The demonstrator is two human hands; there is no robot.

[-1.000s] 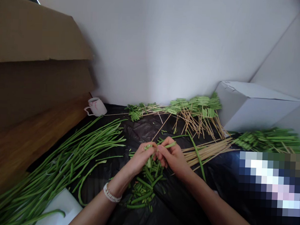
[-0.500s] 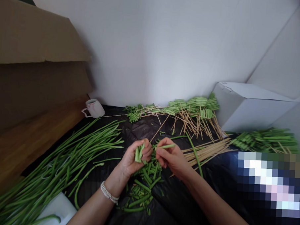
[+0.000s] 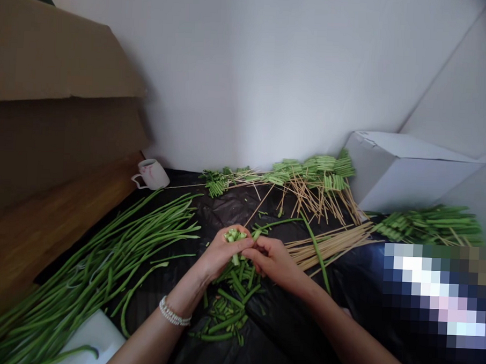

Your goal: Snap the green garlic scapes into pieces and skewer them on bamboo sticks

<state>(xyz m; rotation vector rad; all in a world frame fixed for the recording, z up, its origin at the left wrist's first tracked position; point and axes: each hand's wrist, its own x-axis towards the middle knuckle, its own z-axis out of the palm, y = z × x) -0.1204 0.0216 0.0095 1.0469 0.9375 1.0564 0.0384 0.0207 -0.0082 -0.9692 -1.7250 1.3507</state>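
Just above the middle of the black sheet, my two hands meet. Curled around a bunch of cut green bean pieces (image 3: pixel 234 236), my left hand (image 3: pixel 218 253) shows their pale ends facing up. My right hand (image 3: pixel 275 261) presses against it, fingertips pinched at another green bean piece (image 3: pixel 257 234); the fingers partly cover it. A thin skewer (image 3: pixel 262 204) runs up behind my left hand; whether it is in that grip I cannot tell. Below the hands lies a heap of loose cut bean pieces (image 3: pixel 229 315).
Long uncut beans (image 3: pixel 115 251) spread at left. Bare skewers (image 3: pixel 341 240) lie right of my hands. Skewered bean pieces (image 3: pixel 320 166) are stacked along the wall, with another stack (image 3: pixel 434 222) at right. A mug (image 3: pixel 154 175), white box (image 3: pixel 412 173) and cardboard box (image 3: pixel 63 61) stand around the edges.
My left hand has turned, bringing the cut ends of the bunch up. My right hand has moved left and down slightly, and its bean piece no longer points out to the right.
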